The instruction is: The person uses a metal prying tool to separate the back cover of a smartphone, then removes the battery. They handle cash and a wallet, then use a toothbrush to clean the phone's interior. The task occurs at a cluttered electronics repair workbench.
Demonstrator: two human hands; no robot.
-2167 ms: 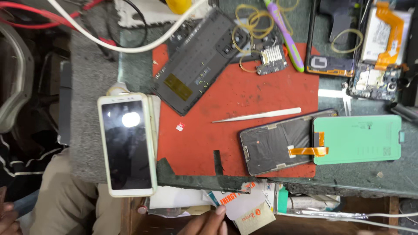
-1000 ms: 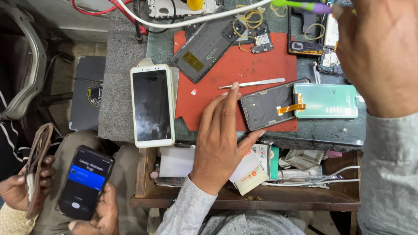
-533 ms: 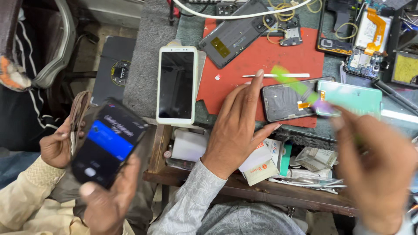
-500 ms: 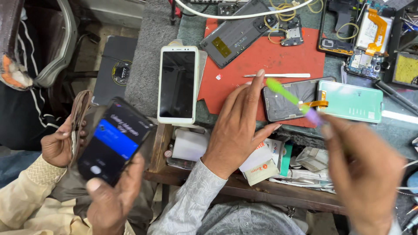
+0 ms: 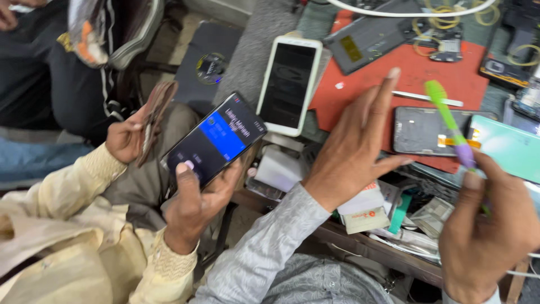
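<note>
My left hand [image 5: 349, 152], in a grey sleeve, hovers with fingers spread over the bench's front edge, near the red mat [image 5: 416, 73]. My right hand [image 5: 484, 225] grips a green and purple pen-like tool [image 5: 447, 121], its tip over an opened dark phone [image 5: 422, 130] with an orange flex cable. A mint green back cover [image 5: 509, 149] lies beside that phone. At the left, another person in cream sleeves holds up a phone with a lit blue screen [image 5: 216, 138] in one hand [image 5: 194, 211] and a brown wallet [image 5: 153, 118] in the other.
A white-framed phone [image 5: 289, 84] lies face up at the mat's left edge. Thin tweezers [image 5: 427, 98], a dark battery panel [image 5: 365, 42] and a small circuit board [image 5: 444, 48] rest on the mat. Papers and cards [image 5: 365, 211] crowd the shelf below the bench.
The view has swung left. The other person has brought the lit phone up closer to the bench. My right hand came in holding the green tool; my left hand stays spread.
</note>
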